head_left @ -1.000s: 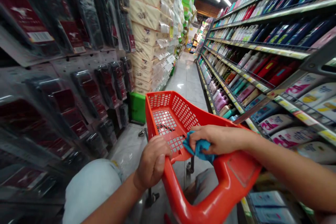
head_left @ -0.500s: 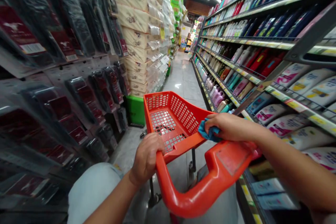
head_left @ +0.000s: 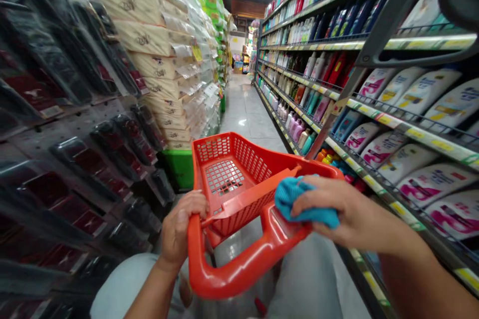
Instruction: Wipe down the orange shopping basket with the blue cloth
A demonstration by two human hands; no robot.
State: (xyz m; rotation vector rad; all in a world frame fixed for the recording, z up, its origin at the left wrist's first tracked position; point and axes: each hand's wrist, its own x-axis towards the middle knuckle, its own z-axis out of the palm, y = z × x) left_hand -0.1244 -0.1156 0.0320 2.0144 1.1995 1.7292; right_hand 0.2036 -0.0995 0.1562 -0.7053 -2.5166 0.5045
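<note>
A red plastic shopping cart (head_left: 239, 184) stands in front of me, its looped handle toward my body. My left hand (head_left: 183, 227) is wrapped round the left corner of the cart, where the handle meets the basket. In my right hand (head_left: 329, 204) is a bunched blue cloth (head_left: 290, 194), pressed on the flat panel at the right side of the handle. The basket holds nothing that I can see; its floor is a grid with the grey tiles showing through.
Shelves of bottles (head_left: 404, 129) line the right side. On the left hang packaged dark items (head_left: 82, 159), with stacked tissue packs (head_left: 149, 35) beyond. A grey handle-shaped frame (head_left: 377, 40) juts in at upper right. The tiled aisle (head_left: 243, 99) runs ahead.
My right hand has moved with the cloth from the basket's rear rim onto the handle panel. The cloth now shows more spread out. The view has turned right, and the cart sits more to the left.
</note>
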